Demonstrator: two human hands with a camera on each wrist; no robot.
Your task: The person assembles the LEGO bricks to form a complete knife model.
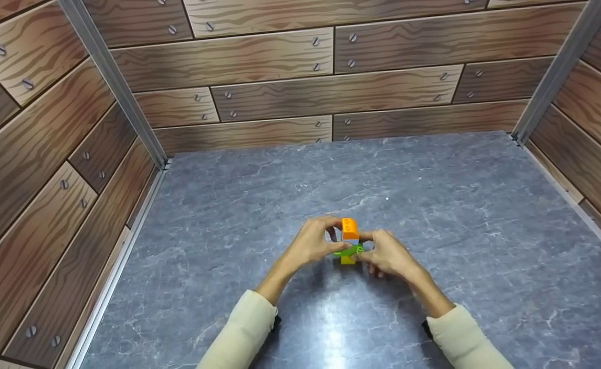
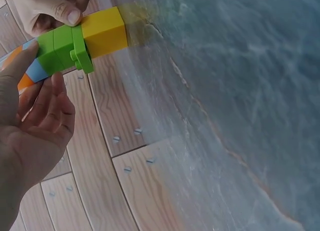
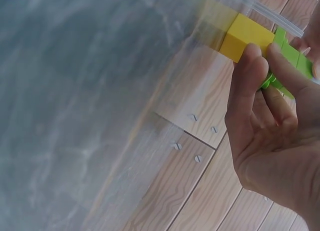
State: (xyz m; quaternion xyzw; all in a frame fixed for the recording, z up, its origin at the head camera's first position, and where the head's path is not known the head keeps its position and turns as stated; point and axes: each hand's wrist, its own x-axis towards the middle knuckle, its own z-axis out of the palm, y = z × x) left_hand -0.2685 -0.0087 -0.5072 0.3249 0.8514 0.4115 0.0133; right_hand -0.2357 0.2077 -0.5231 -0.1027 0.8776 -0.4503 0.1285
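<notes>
Both hands are on a small upright stack of toy building blocks near the middle of the table. A yellow block (image 2: 105, 32) forms the base, with green blocks (image 2: 56, 48) above it, then a light blue block (image 2: 37, 71) and an orange block (image 1: 349, 228) on top. My left hand (image 1: 311, 242) grips the upper part, its thumb across the light blue and green blocks in the left wrist view. With thumb and fingers my right hand (image 1: 390, 253) pinches the green part from the right, close to the yellow base. The fingers partly hide the green blocks.
The grey marbled tabletop (image 1: 259, 200) spreads around the stack. Wood-plank patterned panels (image 1: 275, 102) rise at the back and on both sides, with metal posts (image 1: 118, 82) at the corners.
</notes>
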